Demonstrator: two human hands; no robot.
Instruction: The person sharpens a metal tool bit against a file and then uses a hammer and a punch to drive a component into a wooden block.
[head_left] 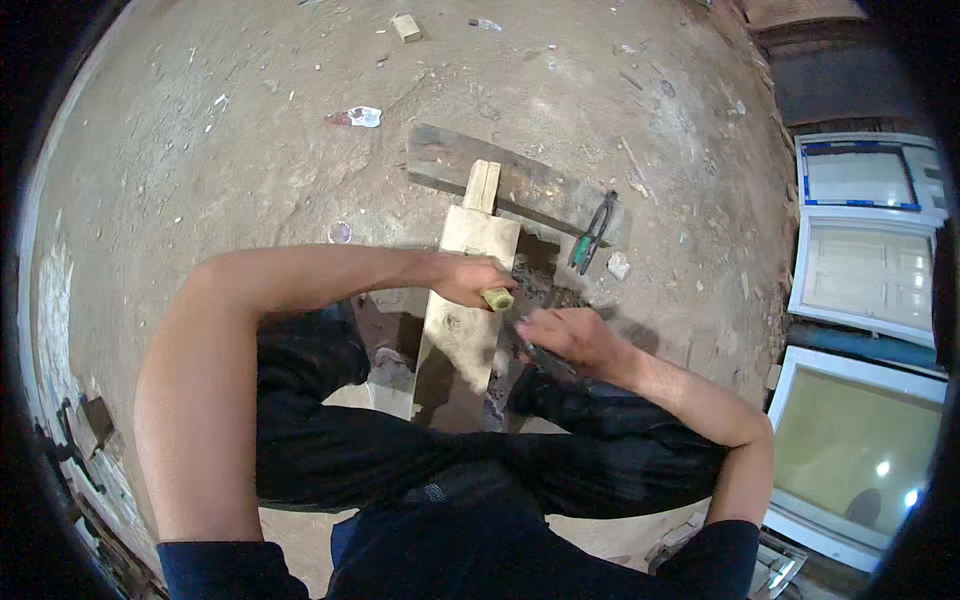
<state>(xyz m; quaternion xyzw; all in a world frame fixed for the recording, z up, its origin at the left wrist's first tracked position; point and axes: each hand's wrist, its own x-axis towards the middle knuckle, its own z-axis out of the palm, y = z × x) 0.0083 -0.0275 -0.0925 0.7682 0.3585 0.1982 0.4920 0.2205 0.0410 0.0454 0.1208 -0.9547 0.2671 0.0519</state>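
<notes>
A pale squared timber [455, 350] runs away from me between my knees, its narrowed far end [482, 187] lying on a weathered grey plank. Across the timber, my left hand [468, 279] is closed round a short yellowish wooden piece [497, 299], whose blunt end points toward me. The rest of that piece is hidden by the fingers. Just right of the timber, my right hand [575, 336] is closed on a dark, narrow object [548, 362], slightly blurred, its kind unclear. The two hands are close together but apart.
The grey plank [440, 158] lies crosswise on the dusty floor. Green-handled pliers [592, 238] rest at its right end, near a whitish lump [618, 265]. A torn wrapper [362, 117] and a wood block [406, 28] lie farther off. White-framed panes [850, 450] stand along the right.
</notes>
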